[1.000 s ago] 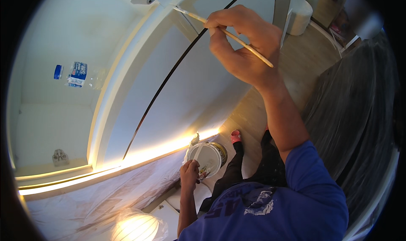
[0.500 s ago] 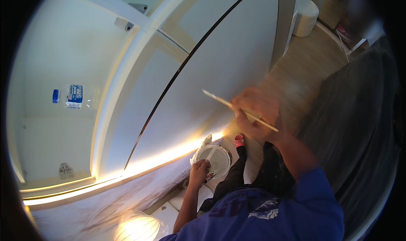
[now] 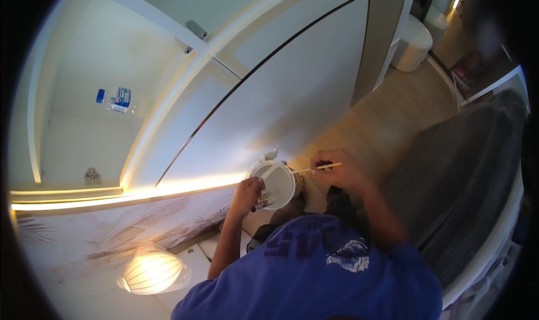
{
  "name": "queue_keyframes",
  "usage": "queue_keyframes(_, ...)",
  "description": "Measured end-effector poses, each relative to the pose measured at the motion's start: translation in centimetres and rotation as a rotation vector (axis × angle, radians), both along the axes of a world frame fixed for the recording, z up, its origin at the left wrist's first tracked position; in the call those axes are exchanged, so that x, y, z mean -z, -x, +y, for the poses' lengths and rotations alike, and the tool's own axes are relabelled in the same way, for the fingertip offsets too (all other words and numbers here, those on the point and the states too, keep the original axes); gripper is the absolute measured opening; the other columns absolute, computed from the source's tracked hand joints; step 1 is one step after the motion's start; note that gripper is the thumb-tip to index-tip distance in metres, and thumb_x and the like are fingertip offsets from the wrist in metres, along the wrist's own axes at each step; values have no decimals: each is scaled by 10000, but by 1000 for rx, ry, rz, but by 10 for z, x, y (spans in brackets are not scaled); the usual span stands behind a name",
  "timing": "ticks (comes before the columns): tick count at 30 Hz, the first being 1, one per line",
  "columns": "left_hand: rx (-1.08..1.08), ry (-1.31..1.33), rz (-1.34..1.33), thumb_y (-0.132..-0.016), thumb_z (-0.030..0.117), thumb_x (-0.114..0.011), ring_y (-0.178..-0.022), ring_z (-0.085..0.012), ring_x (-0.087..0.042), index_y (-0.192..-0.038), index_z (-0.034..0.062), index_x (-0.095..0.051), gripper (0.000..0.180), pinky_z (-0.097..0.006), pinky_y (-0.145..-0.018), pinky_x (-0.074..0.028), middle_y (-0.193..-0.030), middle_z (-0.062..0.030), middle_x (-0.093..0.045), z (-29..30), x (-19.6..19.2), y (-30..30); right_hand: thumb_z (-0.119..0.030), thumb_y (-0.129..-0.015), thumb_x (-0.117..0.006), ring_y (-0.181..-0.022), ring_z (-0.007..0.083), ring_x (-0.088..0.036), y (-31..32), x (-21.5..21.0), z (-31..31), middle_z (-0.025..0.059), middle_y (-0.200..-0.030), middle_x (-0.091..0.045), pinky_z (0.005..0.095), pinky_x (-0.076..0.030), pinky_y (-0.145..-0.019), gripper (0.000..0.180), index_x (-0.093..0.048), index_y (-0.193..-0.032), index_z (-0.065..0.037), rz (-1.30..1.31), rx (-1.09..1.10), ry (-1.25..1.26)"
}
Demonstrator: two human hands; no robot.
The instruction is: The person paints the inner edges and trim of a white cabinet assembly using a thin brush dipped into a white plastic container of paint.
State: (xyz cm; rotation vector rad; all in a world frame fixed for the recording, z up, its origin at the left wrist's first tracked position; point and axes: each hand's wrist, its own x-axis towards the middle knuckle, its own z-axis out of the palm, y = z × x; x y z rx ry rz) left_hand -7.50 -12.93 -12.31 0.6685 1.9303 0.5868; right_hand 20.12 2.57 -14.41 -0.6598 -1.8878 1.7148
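At the near left side of a round white bucket (image 3: 291, 186), my left hand (image 3: 247, 196) has its fingers closed over the rim. A pale flat strip (image 3: 270, 170) crosses the bucket's opening from beside those fingers; whether they pinch it too I cannot tell. The bucket's inside looks pale grey-white, with dark smudges near my left fingers. My right hand (image 3: 343, 169) grips a thin paintbrush (image 3: 330, 165) with a light wooden handle. The brush lies nearly level, its tip pointing left at the bucket's right rim. Whether the tip touches the rim is unclear.
A pale cabinet panel (image 3: 292, 84) with a dark groove rises ahead. A plastic bottle (image 3: 120, 99) is in the open cabinet at left. A lit, plastic-wrapped lamp (image 3: 150, 269) stands lower left. Dark sheeting (image 3: 455, 191) covers something on the right; a white stool (image 3: 411, 45) sits farther back.
My right hand has brought the paintbrush down from in front of the panel to the bucket's right rim. My left hand stays on the bucket. The view has shifted.
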Motion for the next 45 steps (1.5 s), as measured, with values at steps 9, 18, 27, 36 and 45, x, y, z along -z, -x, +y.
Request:
queue_keyframes(9,6,-178,-85,-1025,248,-511,-488,-62,-373,-879,1,-670,329,-271,-443,-321,-597,28,-438,27,-39,-25,-134,-912,-641,-872,275,-707,1,-59,-3,137,-921,-726,380,-545,-807,188,-705,-1046,-18,-259,-154,-119)
queue_keyframes(18,11,-368,-174,-983,213,-530,-552,-84,-404,-865,-15,-664,289,-282,-523,-339,-601,12,-447,24,-32,-25,-129,-874,-630,-957,364,-683,77,-44,-24,190,-997,-716,459,-539,-842,235,-744,-1044,-12,-524,-379,-619)
queue_keyframes(27,0,-428,-154,-970,256,-530,-501,-102,-455,-870,-14,-675,323,-292,-468,-380,-610,-6,-469,0,-42,-6,-44,-840,-560,-835,357,-704,142,34,-44,204,-919,-710,453,-569,-767,210,-709,-986,-16,-588,-563,-506)
queue_keyframes(36,-53,-515,-60,-941,246,-523,-541,-137,-490,-864,-25,-675,320,-326,-525,-415,-630,-57,-533,-53,-32,25,-116,-888,-580,-914,365,-685,194,38,-85,191,-947,-708,447,-547,-766,225,-680,-1066,-22,-453,-580,-310)
queue_keyframes(45,-190,-410,-30,-908,237,-528,-818,-391,-653,-885,-53,-695,336,-472,-759,-487,-844,-249,-670,-104,-26,59,-10,-810,-673,-889,327,-653,181,-33,-103,134,-918,-702,437,-531,-776,154,-700,-961,-9,-295,-680,-685)
